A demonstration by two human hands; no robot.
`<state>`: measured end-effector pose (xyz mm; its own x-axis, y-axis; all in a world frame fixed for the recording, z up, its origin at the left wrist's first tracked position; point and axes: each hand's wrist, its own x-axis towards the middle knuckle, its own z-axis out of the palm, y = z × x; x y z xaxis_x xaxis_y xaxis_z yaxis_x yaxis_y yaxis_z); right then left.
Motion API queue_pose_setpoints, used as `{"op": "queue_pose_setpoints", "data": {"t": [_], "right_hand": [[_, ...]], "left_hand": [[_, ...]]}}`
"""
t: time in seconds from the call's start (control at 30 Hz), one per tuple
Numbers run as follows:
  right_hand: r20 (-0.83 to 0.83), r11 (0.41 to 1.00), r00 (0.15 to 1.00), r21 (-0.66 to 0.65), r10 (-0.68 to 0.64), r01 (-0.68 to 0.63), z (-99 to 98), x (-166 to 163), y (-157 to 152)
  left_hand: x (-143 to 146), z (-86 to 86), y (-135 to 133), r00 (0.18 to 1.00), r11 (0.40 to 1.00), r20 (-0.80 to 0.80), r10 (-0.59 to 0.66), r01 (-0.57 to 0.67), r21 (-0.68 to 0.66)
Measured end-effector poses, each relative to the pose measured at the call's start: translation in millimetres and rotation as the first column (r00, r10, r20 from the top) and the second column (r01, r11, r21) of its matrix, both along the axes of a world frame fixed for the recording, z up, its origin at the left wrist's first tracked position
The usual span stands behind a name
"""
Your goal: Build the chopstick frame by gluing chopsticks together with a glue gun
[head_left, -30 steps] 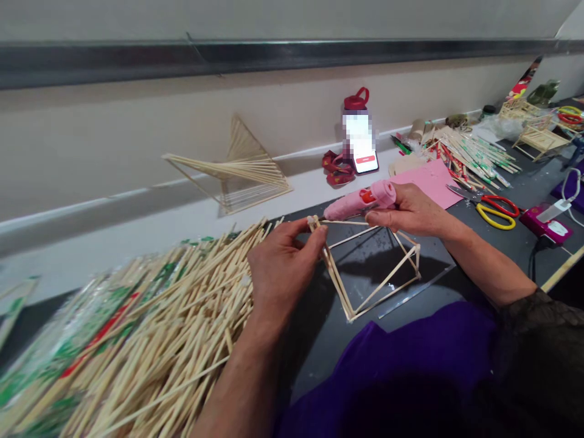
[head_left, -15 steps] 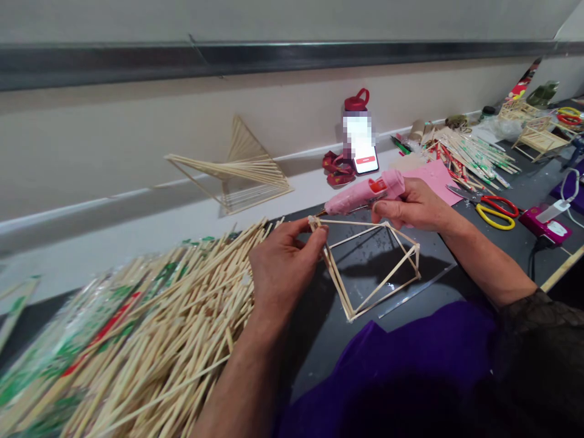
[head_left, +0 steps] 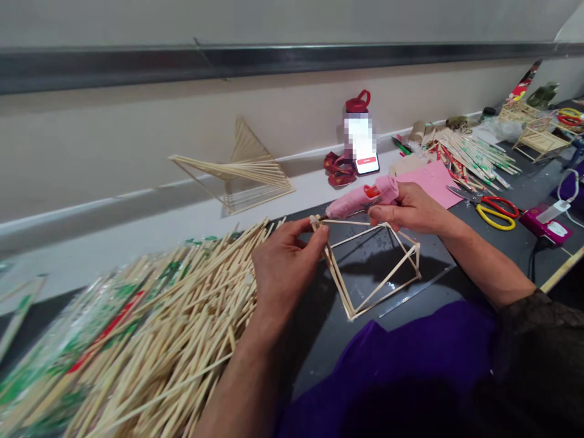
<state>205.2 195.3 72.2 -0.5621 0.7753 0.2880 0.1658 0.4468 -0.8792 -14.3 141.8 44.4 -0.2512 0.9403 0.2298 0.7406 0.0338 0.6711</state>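
Observation:
A small open frame of glued wooden sticks (head_left: 338, 278) rests on the dark table, its far left corner pinched between the thumb and fingers of my left hand (head_left: 289, 258). My right hand (head_left: 410, 208) is wrapped round the handle of a pink hot glue gun (head_left: 358, 199). The gun's nozzle points left and is at the pinched corner, close to my left fingertips. Whitish glue shows on that corner. Beside the frame's right side lies a thin clear glue stick (head_left: 415, 292).
Loose wooden sticks (head_left: 191, 328) and wrapped chopsticks cover the left. Behind stand a twisted stick model (head_left: 246, 170) and a phone (head_left: 362, 143) against a red-lidded bottle. To the right lie pink paper (head_left: 433, 182), scissors (head_left: 495, 213), a magenta power strip (head_left: 545, 225) and more sticks (head_left: 474, 155).
The glue gun has dipped and shifted slightly, its nozzle now closer to the pinched corner. My left hand and the stick frame stay nearly still.

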Motion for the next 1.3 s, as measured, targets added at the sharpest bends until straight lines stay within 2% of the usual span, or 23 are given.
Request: {"op": "queue_pose_setpoints", "data": {"t": [0.27,0.53,0.77,0.93,1.03,1.2,1.3], "right_hand": [[0.017,0.998,0.998,0.035,0.060,-0.061,2.6,11,6],[-0.018,0.999,0.999,0.024,0.034,-0.033,1.5,12,7],[-0.235,0.972,0.958,-0.127,0.166,-0.200,10.3,11,-3],[-0.460,0.965,0.884,-0.182,0.086,-0.188,13.6,15,-3],[-0.490,0.971,0.872,-0.194,0.028,-0.140,12.5,16,1],[-0.529,0.971,0.847,-0.177,0.045,-0.162,10.7,16,3],[-0.514,0.968,0.857,-0.196,0.036,-0.158,11.2,16,2]], "left_hand": [[1,0.5,1,1.000,1.000,0.008,0.000,-0.001,0.011],[3,1.9,0,1.000,1.000,0.029,-0.007,0.007,0.000],[3,1.8,0,1.000,1.000,-0.010,0.001,-0.001,0.005],[3,-1.2,1,1.000,1.000,0.027,0.007,-0.007,-0.003],[3,-2.7,1,0.999,1.000,0.044,0.005,-0.005,-0.004],[1,-1.2,-1,0.999,1.000,0.036,0.015,-0.015,-0.002],[-1,3.4,-2,0.994,1.000,0.108,0.000,-0.001,0.011]]}}
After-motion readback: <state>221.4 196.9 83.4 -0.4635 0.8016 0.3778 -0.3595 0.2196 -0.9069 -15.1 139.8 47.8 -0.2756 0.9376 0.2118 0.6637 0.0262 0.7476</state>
